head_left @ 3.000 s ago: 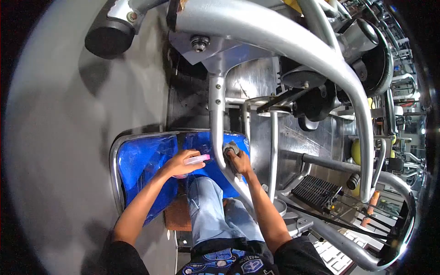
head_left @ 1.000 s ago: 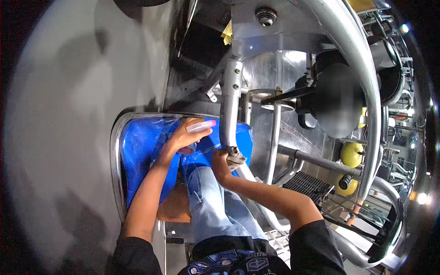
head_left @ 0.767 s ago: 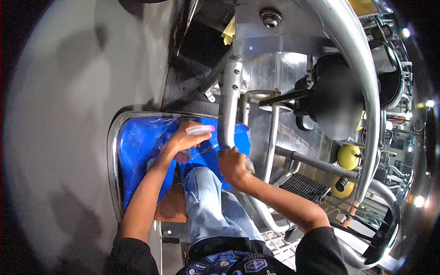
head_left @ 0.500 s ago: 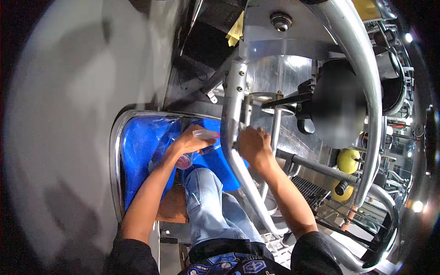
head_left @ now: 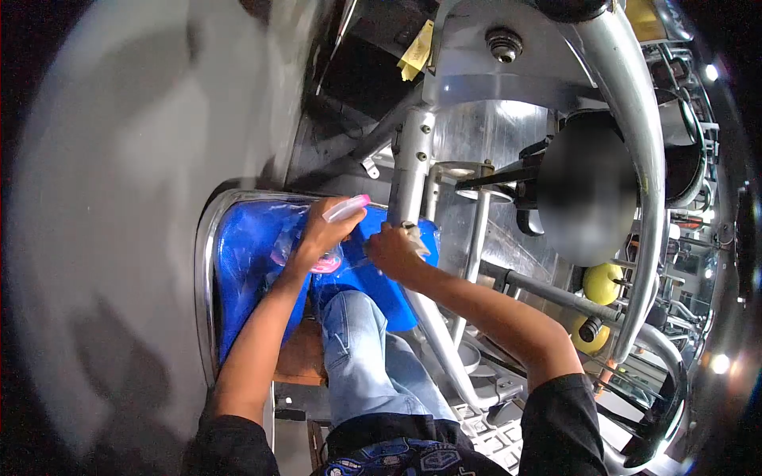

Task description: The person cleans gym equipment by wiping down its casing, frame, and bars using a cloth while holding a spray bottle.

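Note:
My left hand (head_left: 324,232) is closed around a clear spray bottle (head_left: 347,209) with a pink tip, and pink also shows in its lower part. It hangs over a shiny blue surface (head_left: 242,250) with a chrome rim. My right hand (head_left: 392,249) is closed on a pale crumpled cloth (head_left: 416,240), most of which my fingers hide. The cloth lies against a silver metal tube (head_left: 412,163) of a machine frame. A blue panel (head_left: 357,292) sits below both hands, above my jeans.
A thick curved silver tube (head_left: 641,135) arches on the right. Beyond it are yellow balls (head_left: 602,284) and gym equipment. A grey wall (head_left: 119,198) fills the left side. A yellow tag (head_left: 415,51) hangs at the top.
My right hand has moved left and a little down, and the cloth now shows beside it. The spray bottle in my left hand has tilted, its pink tip higher.

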### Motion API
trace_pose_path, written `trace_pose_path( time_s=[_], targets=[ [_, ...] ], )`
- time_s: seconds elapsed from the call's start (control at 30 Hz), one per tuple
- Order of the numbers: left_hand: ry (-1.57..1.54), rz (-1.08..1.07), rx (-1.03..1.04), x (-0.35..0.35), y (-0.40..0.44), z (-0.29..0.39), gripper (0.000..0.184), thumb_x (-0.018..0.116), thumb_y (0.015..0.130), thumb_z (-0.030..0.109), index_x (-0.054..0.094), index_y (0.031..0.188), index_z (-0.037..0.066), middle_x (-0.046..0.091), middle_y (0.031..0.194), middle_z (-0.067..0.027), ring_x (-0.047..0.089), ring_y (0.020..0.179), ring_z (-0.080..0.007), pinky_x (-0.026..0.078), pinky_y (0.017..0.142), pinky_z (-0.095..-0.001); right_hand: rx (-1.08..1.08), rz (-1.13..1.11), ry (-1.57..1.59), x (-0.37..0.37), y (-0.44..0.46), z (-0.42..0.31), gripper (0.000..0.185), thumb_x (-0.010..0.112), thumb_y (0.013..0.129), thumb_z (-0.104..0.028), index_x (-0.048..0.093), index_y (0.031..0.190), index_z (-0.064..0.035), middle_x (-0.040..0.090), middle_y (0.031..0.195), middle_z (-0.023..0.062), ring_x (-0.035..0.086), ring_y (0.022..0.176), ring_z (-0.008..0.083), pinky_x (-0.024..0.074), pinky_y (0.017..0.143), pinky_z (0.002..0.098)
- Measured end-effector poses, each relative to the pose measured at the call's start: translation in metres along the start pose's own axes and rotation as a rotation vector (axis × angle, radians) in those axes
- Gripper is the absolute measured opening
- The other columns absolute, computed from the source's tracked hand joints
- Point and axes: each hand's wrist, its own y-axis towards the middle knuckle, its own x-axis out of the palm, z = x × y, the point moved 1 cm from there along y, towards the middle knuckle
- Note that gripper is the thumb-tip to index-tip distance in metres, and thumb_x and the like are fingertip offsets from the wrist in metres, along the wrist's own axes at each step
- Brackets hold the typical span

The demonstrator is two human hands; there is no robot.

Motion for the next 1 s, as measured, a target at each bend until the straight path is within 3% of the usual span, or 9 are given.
trace_pose_path(
  time_s=[0.17, 0.33, 0.4, 0.47, 0.53, 0.63, 0.73, 0.9, 1.0],
  targets=[
    [0.043, -0.055, -0.119, -0.001, 0.001, -0.004, 0.024, 0.069, 0.087, 0.024, 0.071, 0.102, 0.005, 0.064, 0.068, -0.0021, 0.055, 0.051, -0.0094, 0.043, 0.045, -0.0277, 0.398, 0.249, -0.342, 0.023, 0.043, -0.001, 0.016, 0.062, 0.081, -0.021, 0.072, 0.087, -0.0093, 0.066, 0.082, 0.0064, 0.059, 0.083, 0.0242, 0.0524, 0.066, 0.043],
    [-0.042, -0.109, -0.185, 0.001, 0.003, -0.011, 0.023, 0.069, 0.088, 0.024, 0.071, 0.101, 0.005, 0.064, 0.069, -0.0007, 0.055, 0.053, -0.0085, 0.044, 0.046, -0.027, 0.22, 0.132, -0.345, 0.048, 0.019, -0.034, 0.013, 0.065, 0.077, -0.021, 0.073, 0.077, -0.0104, 0.066, 0.074, 0.0057, 0.058, 0.081, 0.0248, 0.049, 0.06, 0.0404],
    [-0.05, -0.121, -0.184, 0.001, 0.0, -0.006, 0.023, 0.069, 0.088, 0.024, 0.071, 0.101, 0.005, 0.064, 0.069, -0.0005, 0.055, 0.053, -0.0084, 0.044, 0.046, -0.0269, 0.004, 0.086, -0.276, 0.051, 0.0, -0.034, 0.014, 0.065, 0.077, -0.023, 0.073, 0.072, -0.0122, 0.066, 0.072, 0.0054, 0.059, 0.082, 0.0242, 0.0484, 0.059, 0.0394],
    [-0.083, -0.149, -0.172, 0.002, -0.005, 0.001, 0.021, 0.069, 0.088, 0.024, 0.07, 0.097, 0.005, 0.064, 0.07, -0.0006, 0.054, 0.052, -0.0084, 0.044, 0.046, -0.0268, 0.062, 0.015, -0.155, 0.019, -0.011, -0.018, 0.016, 0.066, 0.077, -0.025, 0.073, 0.077, -0.0108, 0.067, 0.077, 0.005, 0.061, 0.085, 0.026, 0.0506, 0.059, 0.04],
    [-0.105, -0.208, -0.192, 0.003, -0.004, -0.006, 0.021, 0.068, 0.088, 0.024, 0.069, 0.094, 0.004, 0.064, 0.071, -0.001, 0.055, 0.052, -0.0088, 0.045, 0.047, -0.0266, 0.363, 0.199, 0.204, 0.007, -0.019, 0.005, 0.02, 0.062, 0.078, -0.018, 0.069, 0.094, -0.0081, 0.065, 0.091, 0.0112, 0.062, 0.086, 0.0279, 0.05, 0.062, 0.0412],
    [-0.154, -0.267, -0.243, 0.004, -0.006, -0.004, 0.02, 0.068, 0.088, 0.024, 0.068, 0.09, 0.004, 0.064, 0.073, -0.0018, 0.056, 0.052, -0.0095, 0.047, 0.047, -0.0263, 0.33, 0.373, 0.37, -0.013, -0.049, 0.045, 0.04, 0.071, 0.073, -0.022, 0.065, 0.111, -0.0121, 0.056, 0.12, 0.0072, 0.057, 0.104, 0.0313, 0.0547, 0.08, 0.0406],
    [-0.129, -0.287, -0.272, 0.002, -0.006, 0.0, 0.022, 0.068, 0.088, 0.025, 0.068, 0.09, 0.003, 0.065, 0.074, -0.0026, 0.058, 0.052, -0.01, 0.048, 0.048, -0.0261, 0.355, 0.597, 0.499, 0.023, -0.073, 0.029, 0.049, 0.075, 0.068, -0.021, 0.062, 0.115, -0.0127, 0.052, 0.125, 0.0079, 0.053, 0.11, 0.0319, 0.0537, 0.086, 0.0395],
    [-0.173, -0.327, -0.316, 0.003, -0.01, 0.006, 0.022, 0.07, 0.087, 0.024, 0.068, 0.091, 0.003, 0.065, 0.072, -0.0038, 0.06, 0.053, -0.0108, 0.049, 0.049, -0.0264, 0.271, 0.538, 0.687, 0.061, -0.101, -0.006, 0.054, 0.076, 0.062, -0.013, 0.06, 0.113, -0.009, 0.052, 0.123, 0.0116, 0.052, 0.11, 0.0349, 0.0501, 0.091, 0.0421],
    [-0.087, -0.389, -0.286, 0.003, -0.009, 0.008, 0.024, 0.071, 0.086, 0.025, 0.068, 0.093, 0.003, 0.064, 0.071, -0.0039, 0.06, 0.054, -0.0107, 0.049, 0.05, -0.0266, 0.561, 0.87, 0.831, 0.057, -0.08, 0.008, 0.044, 0.067, 0.068, -0.004, 0.059, 0.112, -0.0031, 0.052, 0.122, 0.0199, 0.051, 0.107, 0.0423, 0.0465, 0.089, 0.046]
  ],
)
